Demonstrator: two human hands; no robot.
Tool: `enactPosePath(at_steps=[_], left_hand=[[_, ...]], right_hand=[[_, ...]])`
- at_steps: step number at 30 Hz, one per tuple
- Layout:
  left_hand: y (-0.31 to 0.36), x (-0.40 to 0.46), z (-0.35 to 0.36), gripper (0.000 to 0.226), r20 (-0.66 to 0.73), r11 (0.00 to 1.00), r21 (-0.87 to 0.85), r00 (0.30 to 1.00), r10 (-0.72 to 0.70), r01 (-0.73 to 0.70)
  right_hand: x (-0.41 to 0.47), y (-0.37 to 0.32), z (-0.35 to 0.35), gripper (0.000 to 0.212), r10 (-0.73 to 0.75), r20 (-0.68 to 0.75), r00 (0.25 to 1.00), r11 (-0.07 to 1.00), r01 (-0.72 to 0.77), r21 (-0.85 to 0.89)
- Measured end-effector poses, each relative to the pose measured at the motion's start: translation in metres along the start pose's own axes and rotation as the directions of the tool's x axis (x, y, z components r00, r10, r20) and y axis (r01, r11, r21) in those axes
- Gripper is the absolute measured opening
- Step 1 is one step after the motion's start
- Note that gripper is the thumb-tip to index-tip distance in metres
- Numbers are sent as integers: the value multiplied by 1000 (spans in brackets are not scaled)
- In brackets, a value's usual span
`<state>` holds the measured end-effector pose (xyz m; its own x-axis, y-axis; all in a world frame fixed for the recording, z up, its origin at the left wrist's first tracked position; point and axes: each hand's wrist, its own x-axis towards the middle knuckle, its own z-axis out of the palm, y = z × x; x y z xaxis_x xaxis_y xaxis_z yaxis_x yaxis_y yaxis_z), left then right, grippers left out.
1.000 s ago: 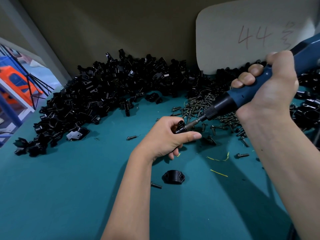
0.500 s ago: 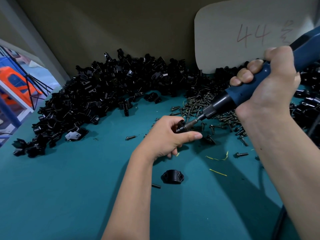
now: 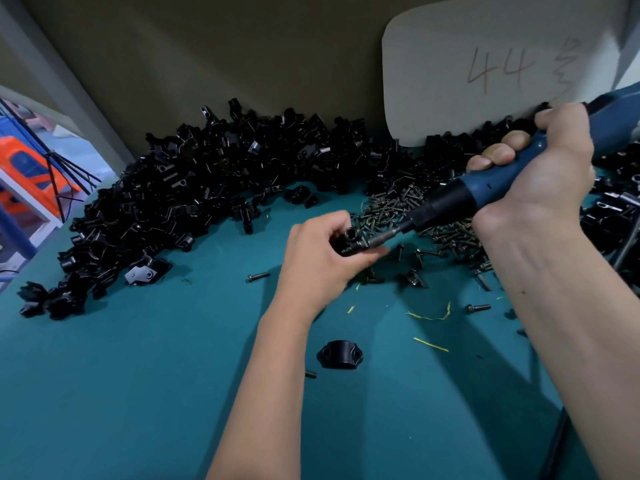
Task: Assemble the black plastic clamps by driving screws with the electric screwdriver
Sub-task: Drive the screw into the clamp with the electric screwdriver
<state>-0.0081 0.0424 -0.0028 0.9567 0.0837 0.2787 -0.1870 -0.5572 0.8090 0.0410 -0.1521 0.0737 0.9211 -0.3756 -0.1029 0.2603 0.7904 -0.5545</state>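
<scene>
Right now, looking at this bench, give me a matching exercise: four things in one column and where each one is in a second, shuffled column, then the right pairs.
Things
1. electric screwdriver
2. black clamp being assembled
3. lone clamp half
4. heap of screws

Places
A. pinched in the left hand
B. lying alone on the green mat, near the left forearm
C. gripped in the right hand
D. piled on the mat under the screwdriver's tip

Pairs: 1-C, 2-A, 3-B, 4-D
</scene>
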Motion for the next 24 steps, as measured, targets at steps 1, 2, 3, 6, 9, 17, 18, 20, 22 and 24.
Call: enactPosePath(at_steps=[1, 2, 3, 6, 9, 17, 18, 20, 22, 24], left_hand=[[0, 0, -3, 58, -10, 999, -25, 1000, -26, 26], [0, 0, -7, 54, -11, 994, -86, 997, -75, 73], [0, 0, -11, 51, -7, 974, -182, 991, -136, 132], [2, 0, -22, 43, 77, 745, -593, 943, -324, 304], [5, 1, -25, 41, 237, 474, -791, 908, -346, 387], [7, 0, -27, 53, 359, 246, -864, 880, -310, 439], [6, 0, -27, 51, 352, 252, -864, 881, -317, 436], [6, 0, -26, 43, 334, 301, -847, 879, -342, 439], [6, 1, -25, 36, 309, 384, -806, 874, -374, 450], [6, 1, -23, 31, 278, 466, -762, 877, -391, 449]], right_hand=[[2, -1, -1, 22, 9, -18, 1000, 1000, -8, 18], [4, -3, -2, 28, 21, -32, 999, 999, -19, 42], [6, -5, -4, 31, 35, -36, 999, 997, -32, 70], [11, -12, -10, 33, 91, -32, 995, 992, -87, 93], [11, -8, -14, 40, 126, -29, 992, 990, -127, -66], [1, 34, -17, 37, 276, 35, 960, 824, -218, -523], [-1, 40, -18, 36, 278, 71, 958, 801, -190, -567], [-5, 50, -21, 34, 270, 146, 952, 759, -117, -641], [-5, 54, -25, 36, 198, 210, 958, 599, 51, -799], [-2, 55, -30, 45, 122, 302, 946, 282, 258, -924]])
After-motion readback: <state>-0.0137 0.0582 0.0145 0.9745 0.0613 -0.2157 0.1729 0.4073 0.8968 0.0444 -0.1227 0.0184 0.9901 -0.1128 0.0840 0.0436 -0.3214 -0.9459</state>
